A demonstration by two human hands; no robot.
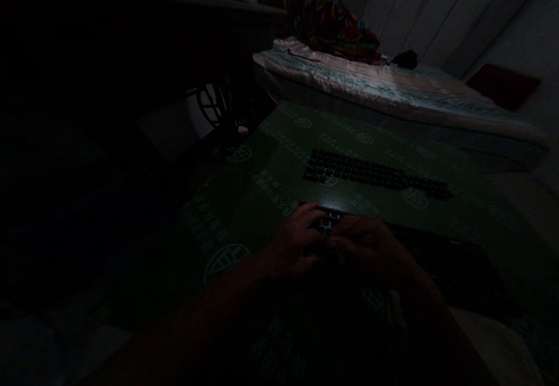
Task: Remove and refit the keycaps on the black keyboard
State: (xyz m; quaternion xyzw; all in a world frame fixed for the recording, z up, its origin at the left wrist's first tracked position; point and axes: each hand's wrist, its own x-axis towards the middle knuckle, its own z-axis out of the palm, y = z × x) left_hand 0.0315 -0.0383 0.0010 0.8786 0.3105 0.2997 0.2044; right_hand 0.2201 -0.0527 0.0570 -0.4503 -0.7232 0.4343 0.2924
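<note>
In dim light, a black keyboard lies on a green printed board, with pale open key seats at its left end. My left hand grips that left end, fingers over the top. Close beside it, my right hand is bent over the same part, fingertips pinched together at the keys. Whatever sits in that pinch is too dark and hidden to name. Beyond the keyboard, loose black keycaps lie in rows laid out like a keyboard.
The green board carries white lettering and round logos. A mattress with a dark red patterned cloth stands behind it. At the left is a dark table, with a fan-like round grille beneath.
</note>
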